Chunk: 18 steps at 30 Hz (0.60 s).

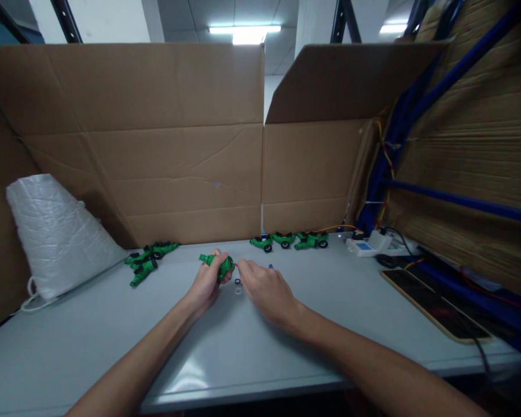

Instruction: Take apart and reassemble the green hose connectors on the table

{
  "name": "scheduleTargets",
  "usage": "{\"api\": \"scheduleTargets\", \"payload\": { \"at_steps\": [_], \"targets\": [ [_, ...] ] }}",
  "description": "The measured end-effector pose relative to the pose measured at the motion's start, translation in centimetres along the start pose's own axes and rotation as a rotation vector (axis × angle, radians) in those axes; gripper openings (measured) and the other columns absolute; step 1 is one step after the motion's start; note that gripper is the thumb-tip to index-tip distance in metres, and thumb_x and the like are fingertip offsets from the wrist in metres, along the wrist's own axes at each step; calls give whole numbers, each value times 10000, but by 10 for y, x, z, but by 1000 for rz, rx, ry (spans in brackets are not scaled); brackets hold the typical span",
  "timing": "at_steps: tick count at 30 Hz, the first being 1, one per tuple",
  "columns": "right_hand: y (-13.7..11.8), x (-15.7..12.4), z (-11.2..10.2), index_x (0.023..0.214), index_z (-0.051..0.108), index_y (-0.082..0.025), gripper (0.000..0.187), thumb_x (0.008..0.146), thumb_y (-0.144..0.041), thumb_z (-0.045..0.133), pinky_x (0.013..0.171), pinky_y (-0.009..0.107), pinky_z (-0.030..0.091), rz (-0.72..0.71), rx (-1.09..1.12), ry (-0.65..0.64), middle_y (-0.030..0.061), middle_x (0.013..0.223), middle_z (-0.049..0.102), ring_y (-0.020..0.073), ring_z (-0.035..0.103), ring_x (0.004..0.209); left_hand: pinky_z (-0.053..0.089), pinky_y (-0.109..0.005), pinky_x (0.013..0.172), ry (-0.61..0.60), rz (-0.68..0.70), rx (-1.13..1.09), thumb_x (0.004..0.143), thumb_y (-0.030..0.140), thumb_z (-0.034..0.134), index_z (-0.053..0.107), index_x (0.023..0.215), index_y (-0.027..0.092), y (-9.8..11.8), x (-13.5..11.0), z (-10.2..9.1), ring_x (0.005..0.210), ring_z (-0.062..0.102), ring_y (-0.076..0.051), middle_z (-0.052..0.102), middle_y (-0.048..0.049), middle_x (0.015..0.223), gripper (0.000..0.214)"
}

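Observation:
My left hand [208, 282] is closed round a green plastic part [219, 265] and holds it just above the grey table [226, 347]. My right hand [264, 288] sits right beside it, fingers curled together in a pinch near the part's end; what they pinch is too small to make out. Two small rings [237, 285], one dark and one pale, lie on the table between the two hands. A small blue bit [270, 266] lies just behind my right hand.
A pile of green parts [150, 259] lies at the back left, and a row of them [293, 239] at the back centre. A white woven sack [58, 234] leans at left. Cardboard walls [156, 145] stand behind. A white device [367, 245], cables and a flat dark tablet [434, 304] lie at right.

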State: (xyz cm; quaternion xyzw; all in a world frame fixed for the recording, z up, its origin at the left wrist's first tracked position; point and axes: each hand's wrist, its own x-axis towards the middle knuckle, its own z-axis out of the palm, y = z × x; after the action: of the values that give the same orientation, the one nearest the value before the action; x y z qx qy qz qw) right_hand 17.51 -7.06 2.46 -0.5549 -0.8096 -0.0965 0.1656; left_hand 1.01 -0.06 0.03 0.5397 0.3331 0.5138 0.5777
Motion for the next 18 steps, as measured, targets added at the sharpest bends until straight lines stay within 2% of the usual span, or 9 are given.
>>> {"api": "scheduleTargets", "payload": {
  "at_steps": [7, 18],
  "targets": [
    [4, -2, 2, 1159, 590, -206, 226, 1102, -174, 373, 661, 280, 469, -21, 34, 35, 95, 1069, 734, 228, 733, 889, 385, -224, 556, 11, -68, -126, 850, 477, 750, 443, 820, 227, 8, -5, 4, 591, 516, -107, 536, 59, 680, 398],
    [15, -4, -5, 1147, 610, -194, 243, 1115, -240, 374, 660, 281, 397, -102, 104, 52, 78, 1023, 739, 197, 688, 808, 378, -248, 556, -41, -43, -62, 855, 448, 711, 401, 766, 232, 20, -10, 6, 557, 471, -112, 479, 57, 623, 388]
  ]
}}
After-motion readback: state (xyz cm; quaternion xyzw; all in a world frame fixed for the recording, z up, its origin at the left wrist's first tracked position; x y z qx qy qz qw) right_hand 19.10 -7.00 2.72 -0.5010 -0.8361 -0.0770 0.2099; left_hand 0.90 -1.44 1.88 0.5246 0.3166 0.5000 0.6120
